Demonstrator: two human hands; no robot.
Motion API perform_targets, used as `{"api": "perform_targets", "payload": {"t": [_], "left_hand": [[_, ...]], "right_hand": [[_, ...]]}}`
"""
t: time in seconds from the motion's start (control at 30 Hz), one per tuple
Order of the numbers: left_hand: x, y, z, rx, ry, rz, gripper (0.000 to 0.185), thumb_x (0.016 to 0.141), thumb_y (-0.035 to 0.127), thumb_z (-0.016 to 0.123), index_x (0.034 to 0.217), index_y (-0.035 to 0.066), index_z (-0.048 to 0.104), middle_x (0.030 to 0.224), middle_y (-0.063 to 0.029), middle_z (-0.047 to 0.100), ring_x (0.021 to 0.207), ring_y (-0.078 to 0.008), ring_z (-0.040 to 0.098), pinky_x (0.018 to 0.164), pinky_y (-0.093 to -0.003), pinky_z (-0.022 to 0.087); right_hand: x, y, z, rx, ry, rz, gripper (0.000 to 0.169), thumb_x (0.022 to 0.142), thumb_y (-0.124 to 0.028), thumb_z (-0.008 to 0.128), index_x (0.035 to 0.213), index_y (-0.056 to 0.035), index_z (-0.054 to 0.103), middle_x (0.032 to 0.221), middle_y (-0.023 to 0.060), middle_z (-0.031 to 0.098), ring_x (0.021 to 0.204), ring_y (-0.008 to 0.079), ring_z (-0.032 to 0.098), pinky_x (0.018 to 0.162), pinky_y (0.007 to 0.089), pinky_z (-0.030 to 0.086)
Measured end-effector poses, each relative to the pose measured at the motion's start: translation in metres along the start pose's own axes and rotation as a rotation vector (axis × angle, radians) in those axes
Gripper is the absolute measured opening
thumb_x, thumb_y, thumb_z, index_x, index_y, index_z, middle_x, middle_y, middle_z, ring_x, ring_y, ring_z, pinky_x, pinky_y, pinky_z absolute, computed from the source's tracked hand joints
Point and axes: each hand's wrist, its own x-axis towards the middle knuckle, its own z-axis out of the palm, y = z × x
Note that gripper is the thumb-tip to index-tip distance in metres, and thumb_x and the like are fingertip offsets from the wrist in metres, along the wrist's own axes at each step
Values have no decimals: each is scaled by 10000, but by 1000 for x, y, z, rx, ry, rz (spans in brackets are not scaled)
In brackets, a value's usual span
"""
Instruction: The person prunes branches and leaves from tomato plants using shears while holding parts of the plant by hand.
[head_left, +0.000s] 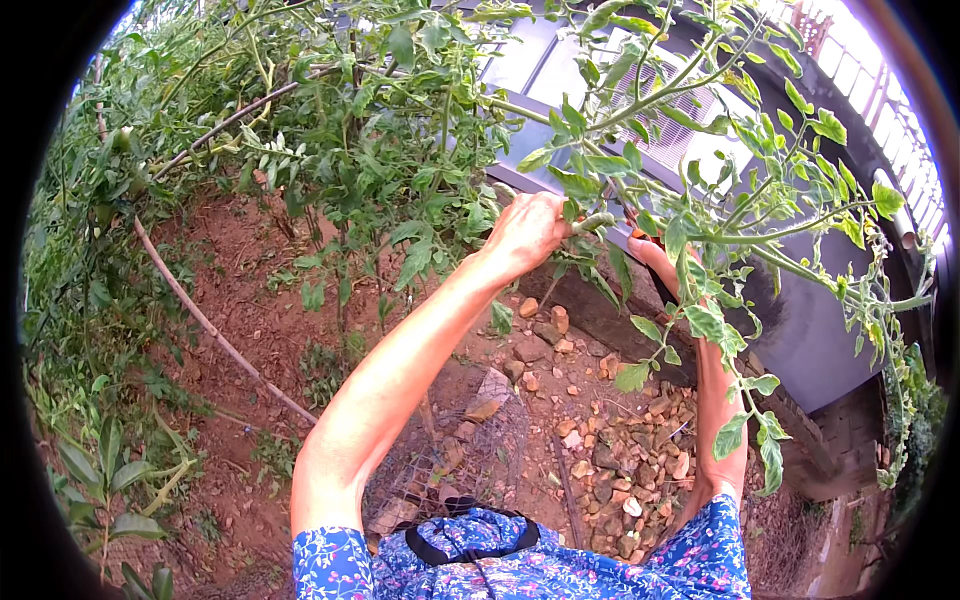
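Note:
My left hand (529, 229) is raised in front of me, its fingers closed on a tomato plant stem. A thick, pale green curled piece (594, 223), a leaf or stem, sticks out beside its fingertips. Just to the right, my right hand (658, 262) is partly hidden behind leaves. It holds a small hand tool (643, 234) with orange and dark parts; leaves hide most of it, so its kind is unclear. A long, leafy tomato branch (720, 238) spreads out to the right of both hands and hangs over my right forearm.
Dense tomato plants (360, 150) grow at left and ahead, with a wooden pole (221, 337) slanting among them. Below lie loose stones (622, 480) and wire mesh (450, 457) on reddish soil (225, 277). Behind the foliage is a grey metal surface (795, 337) with a grille (664, 112).

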Motion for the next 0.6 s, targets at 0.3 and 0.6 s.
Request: {"api": "perform_targets", "payload": {"t": [0.3,0.6], "left_hand": [[-6,-6,-8,50,9,-13,136,766,97,578,773,-38,590,744,-268,604,765,-439,617,664,-495,478],[0,-9,9,66,-15,26,148,743,80,539,794,-43,602,761,-263,617,786,-435,626,696,-501,489]], "right_hand": [[11,1,11,-55,-6,-75,549,824,-333,652,1255,-27,501,1043,64,558,910,210,532,785,344,424],[7,-2,-4,-173,24,-135,576,820,-345,667,1272,-37,490,1067,87,571,917,246,553,778,377,444]]}}
